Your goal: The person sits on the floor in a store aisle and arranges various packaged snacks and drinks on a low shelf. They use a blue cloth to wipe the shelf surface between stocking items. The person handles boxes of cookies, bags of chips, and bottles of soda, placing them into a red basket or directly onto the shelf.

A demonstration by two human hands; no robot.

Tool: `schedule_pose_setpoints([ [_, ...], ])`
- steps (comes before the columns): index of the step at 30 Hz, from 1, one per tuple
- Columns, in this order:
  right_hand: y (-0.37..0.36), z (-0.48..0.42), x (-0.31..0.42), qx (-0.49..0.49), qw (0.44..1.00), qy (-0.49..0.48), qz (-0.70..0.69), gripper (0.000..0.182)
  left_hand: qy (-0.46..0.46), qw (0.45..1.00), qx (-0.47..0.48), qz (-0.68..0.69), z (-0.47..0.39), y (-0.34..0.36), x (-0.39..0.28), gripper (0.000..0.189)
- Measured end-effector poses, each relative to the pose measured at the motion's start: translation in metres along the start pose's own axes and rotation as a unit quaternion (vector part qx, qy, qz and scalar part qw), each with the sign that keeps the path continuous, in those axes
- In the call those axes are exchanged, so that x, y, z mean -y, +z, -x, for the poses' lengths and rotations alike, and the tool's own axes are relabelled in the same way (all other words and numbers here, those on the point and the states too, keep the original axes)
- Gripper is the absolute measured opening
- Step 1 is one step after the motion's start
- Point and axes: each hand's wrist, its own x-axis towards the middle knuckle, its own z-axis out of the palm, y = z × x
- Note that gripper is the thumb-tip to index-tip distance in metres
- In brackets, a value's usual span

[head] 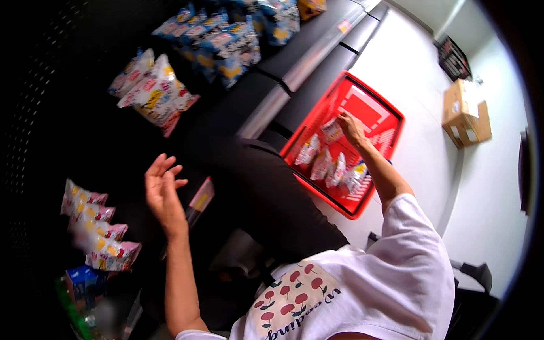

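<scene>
My right hand (350, 127) reaches into a red plastic shopping basket (289, 148), its fingers closed on the top of a white snack bag (332, 131). Several more white snack bags (321, 164) stand in the basket below that hand. Over the dark shelf on the left, my left hand (165, 191) is raised, fingers apart and slightly curled, with nothing in it. Above it, white and pink snack bags (159, 93) stand on the shelf. To its lower left is a row of similar bags (104, 238) with pink edges.
Blue snack bags (231, 49) fill the upper shelf, beside a price rail (314, 55). A blue box (80, 280) sits at the lower left. Cardboard boxes (461, 114) and a black basket (454, 57) stand on the floor along the right wall. My bent knee lies between shelf and basket.
</scene>
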Motion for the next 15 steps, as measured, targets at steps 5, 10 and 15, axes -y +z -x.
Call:
schedule_pose_setpoints([
  [5,-0.006,-0.008,0.035,-0.073,0.991,0.03,-0.109,0.021,-0.001,1.0,-0.002,0.023,-0.019,0.003,0.01,0.037],
  [10,-0.136,-0.031,0.183,-0.135,0.906,-0.062,-0.396,0.025,0.034,0.999,-0.023,0.023,-0.047,0.0,0.019,0.046],
  [15,-0.209,-0.069,0.315,-0.056,0.804,-0.231,-0.545,0.037,0.099,0.994,-0.042,0.009,-0.087,0.001,0.022,0.059],
])
